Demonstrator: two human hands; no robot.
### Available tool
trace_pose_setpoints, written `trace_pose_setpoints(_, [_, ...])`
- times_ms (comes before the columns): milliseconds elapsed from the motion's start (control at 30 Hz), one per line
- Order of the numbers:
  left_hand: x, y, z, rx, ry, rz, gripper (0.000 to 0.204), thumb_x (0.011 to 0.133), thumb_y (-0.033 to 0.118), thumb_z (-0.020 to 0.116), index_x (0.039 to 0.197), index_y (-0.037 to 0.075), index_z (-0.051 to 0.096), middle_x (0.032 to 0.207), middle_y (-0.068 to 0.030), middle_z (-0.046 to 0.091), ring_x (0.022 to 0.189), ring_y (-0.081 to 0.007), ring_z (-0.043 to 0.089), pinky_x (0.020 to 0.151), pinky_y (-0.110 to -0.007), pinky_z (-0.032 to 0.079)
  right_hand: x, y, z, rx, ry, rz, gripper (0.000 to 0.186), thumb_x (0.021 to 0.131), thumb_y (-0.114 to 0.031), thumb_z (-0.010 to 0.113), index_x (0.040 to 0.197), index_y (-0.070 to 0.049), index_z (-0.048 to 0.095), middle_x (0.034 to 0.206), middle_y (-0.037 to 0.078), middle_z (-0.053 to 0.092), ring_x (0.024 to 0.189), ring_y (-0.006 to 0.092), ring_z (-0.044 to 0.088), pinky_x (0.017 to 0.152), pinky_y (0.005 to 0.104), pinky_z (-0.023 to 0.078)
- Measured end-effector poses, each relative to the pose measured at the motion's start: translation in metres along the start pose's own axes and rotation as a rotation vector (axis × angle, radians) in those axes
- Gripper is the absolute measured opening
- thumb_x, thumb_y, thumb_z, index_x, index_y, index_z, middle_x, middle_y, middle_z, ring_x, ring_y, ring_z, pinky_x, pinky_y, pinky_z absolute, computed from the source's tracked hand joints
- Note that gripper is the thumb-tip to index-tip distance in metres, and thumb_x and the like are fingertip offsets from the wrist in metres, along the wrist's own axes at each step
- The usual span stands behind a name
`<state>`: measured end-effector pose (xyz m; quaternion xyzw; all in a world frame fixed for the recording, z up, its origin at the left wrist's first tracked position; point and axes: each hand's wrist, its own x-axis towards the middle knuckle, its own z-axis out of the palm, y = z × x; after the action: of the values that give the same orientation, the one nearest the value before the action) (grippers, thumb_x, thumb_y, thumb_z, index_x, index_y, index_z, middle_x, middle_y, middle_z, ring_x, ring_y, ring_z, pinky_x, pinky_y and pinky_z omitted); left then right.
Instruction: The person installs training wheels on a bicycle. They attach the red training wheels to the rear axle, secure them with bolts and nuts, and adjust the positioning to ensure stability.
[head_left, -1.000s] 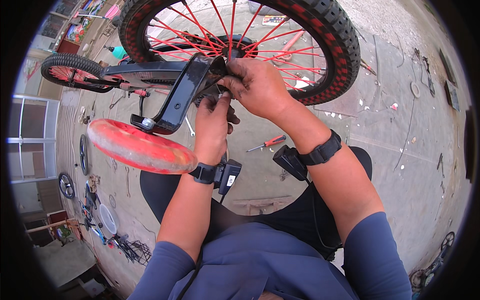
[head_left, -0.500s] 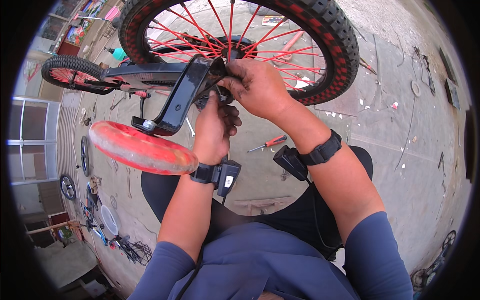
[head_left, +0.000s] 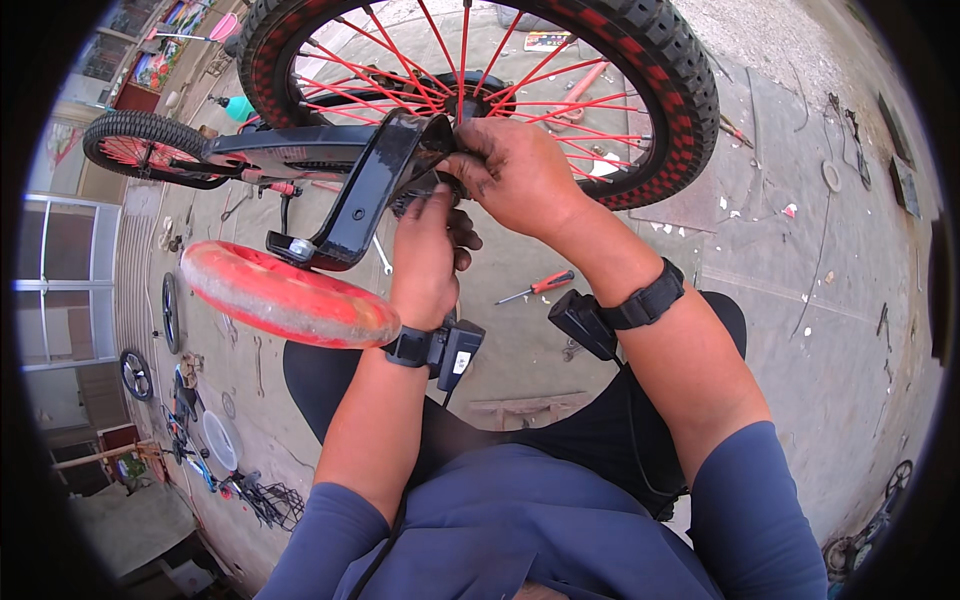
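Note:
A child's bicycle rear wheel (head_left: 690, 95) with red spokes and a red-and-black checked tyre fills the top. Beside its hub stands a black metal bracket (head_left: 365, 200), bearing a red-and-clear training wheel (head_left: 290, 305) at its near end. My right hand (head_left: 525, 185) is closed in a pinch by the hub end of the bracket; what its fingertips grip is hidden. Just below it my left hand (head_left: 425, 250) is closed, thumb and fingertips against a small dark part partly hidden behind the fingers. Both hands have blackened fingers.
On the grey ground lie a red-handled screwdriver (head_left: 545, 284), an open-end wrench (head_left: 382, 256) and another wrench (head_left: 258, 365). The bicycle's other wheel (head_left: 145, 150) reaches to the left. A pale tub (head_left: 221, 440) and bicycle parts lie at lower left.
The fingers of my left hand have shifted slightly upward and curled nearer the dark part. The training wheel has moved a hair to the right. My right hand stays almost in place.

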<state>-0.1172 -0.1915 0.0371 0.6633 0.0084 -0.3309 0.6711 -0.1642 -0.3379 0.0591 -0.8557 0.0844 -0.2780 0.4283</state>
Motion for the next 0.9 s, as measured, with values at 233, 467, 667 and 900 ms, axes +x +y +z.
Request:
trace_pose_setpoints(233, [-0.006,0.006,0.004,-0.008,-0.005,-0.031,0.035,0.105,0.042,0.044,0.102,0.010,0.057,0.075,-0.0022,0.059,0.062,-0.0141,0.058,0.048,-0.025,0.035,0.000,0.001,-0.001,-0.002,-0.012,0.018,0.021,0.085,-0.027,0.072,0.087,-0.007,0.068,0.083,0.013,0.067,0.080,0.0371,0.065,0.065,0.0480,0.051])
trace_pose_setpoints(467, [0.006,0.002,-0.011,-0.436,-0.227,-0.240,0.034,0.104,0.044,0.047,0.103,0.011,0.056,0.078,-0.0026,0.060,0.059,-0.0136,0.058,0.047,-0.024,0.034,0.000,-0.001,0.000,-0.019,0.000,0.007,0.020,0.085,-0.027,0.072,0.089,-0.008,0.068,0.084,0.012,0.067,0.081,0.0370,0.065,0.066,0.0475,0.051])
trace_pose_setpoints(667, [-0.006,0.001,0.004,0.064,0.035,0.057,0.034,0.104,0.043,0.046,0.102,0.011,0.056,0.077,-0.0020,0.058,0.064,-0.0145,0.059,0.050,-0.025,0.035,0.000,0.002,0.000,-0.025,0.006,-0.005,0.020,0.085,-0.028,0.072,0.089,-0.008,0.068,0.084,0.012,0.068,0.081,0.0366,0.066,0.066,0.0474,0.051])
trace_pose_setpoints(900, [0.007,-0.002,-0.012,-0.405,-0.210,-0.235,0.034,0.104,0.043,0.045,0.099,0.011,0.056,0.076,-0.0015,0.057,0.064,-0.0149,0.053,0.050,-0.026,0.033,0.000,0.001,0.000,-0.027,0.004,0.008,0.020,0.085,-0.027,0.072,0.090,-0.009,0.068,0.084,0.012,0.067,0.081,0.0365,0.066,0.066,0.0475,0.051])
